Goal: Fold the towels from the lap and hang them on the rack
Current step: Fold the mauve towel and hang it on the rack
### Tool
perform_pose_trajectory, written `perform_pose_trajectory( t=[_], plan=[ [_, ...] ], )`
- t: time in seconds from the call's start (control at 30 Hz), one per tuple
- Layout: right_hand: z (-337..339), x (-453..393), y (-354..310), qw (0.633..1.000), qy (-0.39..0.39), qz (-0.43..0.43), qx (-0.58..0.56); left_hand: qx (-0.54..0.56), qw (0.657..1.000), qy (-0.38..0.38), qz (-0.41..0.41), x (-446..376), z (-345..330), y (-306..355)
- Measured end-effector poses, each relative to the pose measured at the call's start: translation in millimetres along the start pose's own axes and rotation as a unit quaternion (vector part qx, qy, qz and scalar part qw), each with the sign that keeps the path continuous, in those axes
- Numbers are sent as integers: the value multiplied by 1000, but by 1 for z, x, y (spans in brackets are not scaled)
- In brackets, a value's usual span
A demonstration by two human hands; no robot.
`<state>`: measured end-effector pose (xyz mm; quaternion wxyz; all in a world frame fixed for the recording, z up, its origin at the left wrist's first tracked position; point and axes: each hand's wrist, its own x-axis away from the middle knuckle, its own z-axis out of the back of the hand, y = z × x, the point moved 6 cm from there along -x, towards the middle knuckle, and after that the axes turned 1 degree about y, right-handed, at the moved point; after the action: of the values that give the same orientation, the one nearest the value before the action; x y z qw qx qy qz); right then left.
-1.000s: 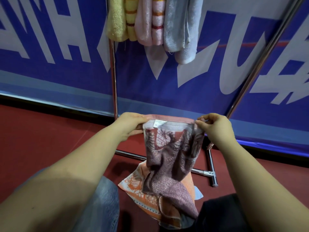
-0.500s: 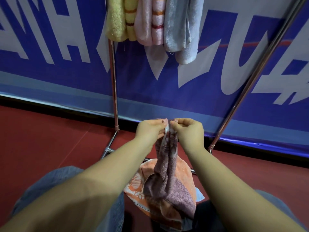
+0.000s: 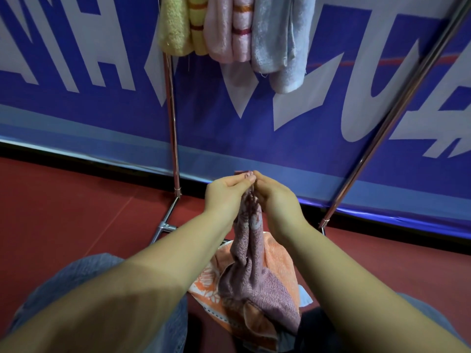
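A mauve patterned towel hangs folded lengthwise from my two hands, held up in front of me. My left hand and my right hand press together at its top edge, each pinching a corner. The towel's lower end rests on an orange patterned towel lying on my lap. The metal rack stands just ahead. From its top hang a yellow towel, a pink striped towel and a pale blue towel, all folded.
The rack's right leg slants down to the red floor. A blue banner with white letters stands behind the rack. My knees in jeans frame the lap.
My hands, holding the towel's top edge spread wide a second ago, have come together, folding the mauve towel in half lengthwise. They have stayed joined and lifted slightly since.
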<state>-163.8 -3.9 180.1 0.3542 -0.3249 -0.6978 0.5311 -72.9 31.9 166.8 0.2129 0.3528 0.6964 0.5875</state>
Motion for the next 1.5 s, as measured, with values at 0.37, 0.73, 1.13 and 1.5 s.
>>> perform_pose_trajectory(
  t=[0.37,0.73,1.13,1.5],
  plan=[
    [2,8,-6,993,-56,-61,-89,-127,988,-8,-90,-5,5,12],
    [48,-8,-17,857,-65,123,497,-180,961,-204,-46,6,-11,14],
    [80,0,-26,889,-37,91,448,-228,949,-193,-98,3,22,46],
    [61,22,-98,945,23,136,297,-377,893,-23,-242,14,40,125]
  ],
)
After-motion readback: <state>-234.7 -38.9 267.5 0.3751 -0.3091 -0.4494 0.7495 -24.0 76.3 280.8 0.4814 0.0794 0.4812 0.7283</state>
